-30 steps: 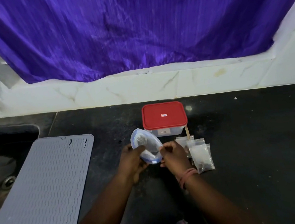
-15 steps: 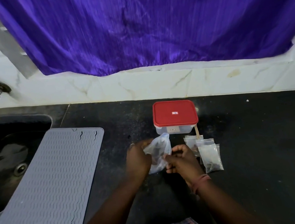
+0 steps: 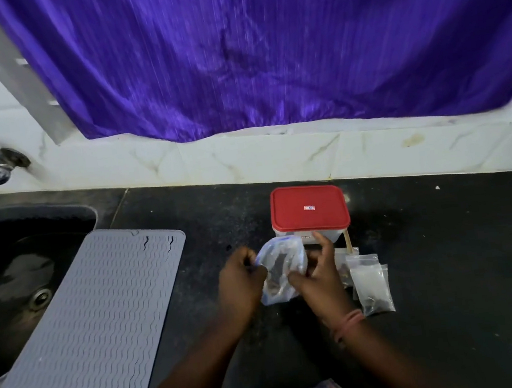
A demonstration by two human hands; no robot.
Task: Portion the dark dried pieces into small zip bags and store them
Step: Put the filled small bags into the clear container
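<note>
Purple pleated curtain [image 3: 262,48] hangs over the white marble ledge, above my speckled black counter [image 3: 448,250]. At left, a grey ribbed mat [image 3: 83,324] overlaps the sink [image 3: 10,275]. Behind my hands sits a rounded red-lidded box [image 3: 308,208]. My left hand [image 3: 241,284] and right hand [image 3: 318,278] each pinch a crinkly clear bag [image 3: 281,269] of dark pieces between them. Small flat zip bags [image 3: 370,283] lie just right.
</note>
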